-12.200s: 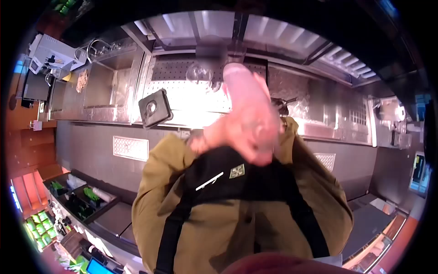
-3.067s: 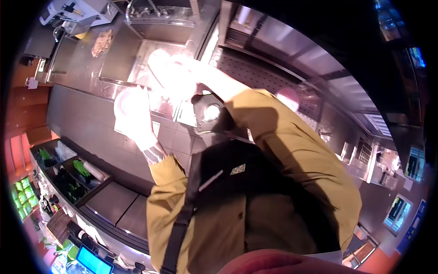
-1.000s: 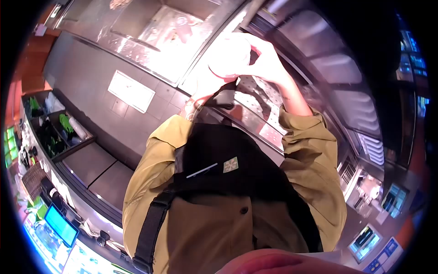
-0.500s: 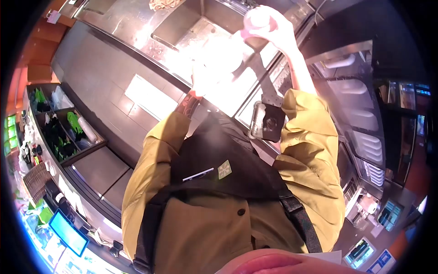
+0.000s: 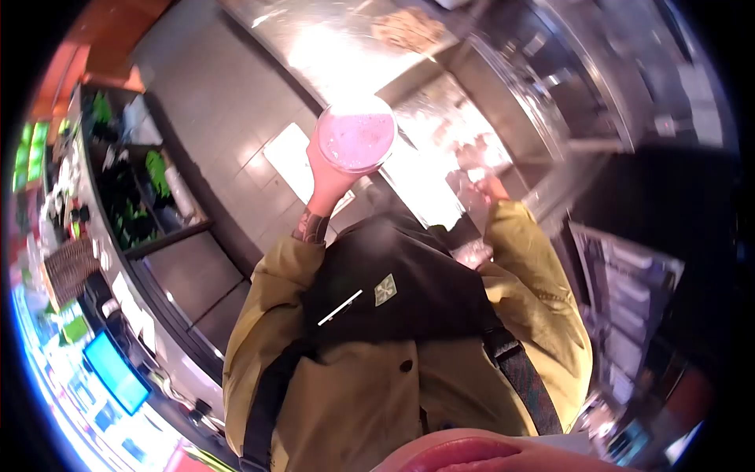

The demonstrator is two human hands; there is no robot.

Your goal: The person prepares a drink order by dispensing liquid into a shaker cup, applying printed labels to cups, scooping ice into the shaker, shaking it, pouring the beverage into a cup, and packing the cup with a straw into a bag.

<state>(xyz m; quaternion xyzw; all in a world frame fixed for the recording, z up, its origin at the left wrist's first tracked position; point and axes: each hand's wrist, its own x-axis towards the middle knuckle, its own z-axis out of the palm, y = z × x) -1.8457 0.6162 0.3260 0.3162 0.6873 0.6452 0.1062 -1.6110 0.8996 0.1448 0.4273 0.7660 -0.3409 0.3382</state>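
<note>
Our left hand [image 5: 326, 179] curls its fingers round a cup [image 5: 358, 141] at upper centre; our right hand [image 5: 489, 189], fingers bent, nears the sink [image 5: 417, 81], grip too blurred to tell.

Here's the left hand [image 5: 329, 175], out at eleven o'clock from the chest, curled in a grip, its tattooed wrist [image 5: 312, 226] bare below the cuff. The left arm [image 5: 275, 283] bends at the elbow. Over at one o'clock, the right hand [image 5: 489, 189] reaches forward, fingers blurred, their pose unclear; the right arm [image 5: 535, 275] is bent too, elbow out wide.
</note>
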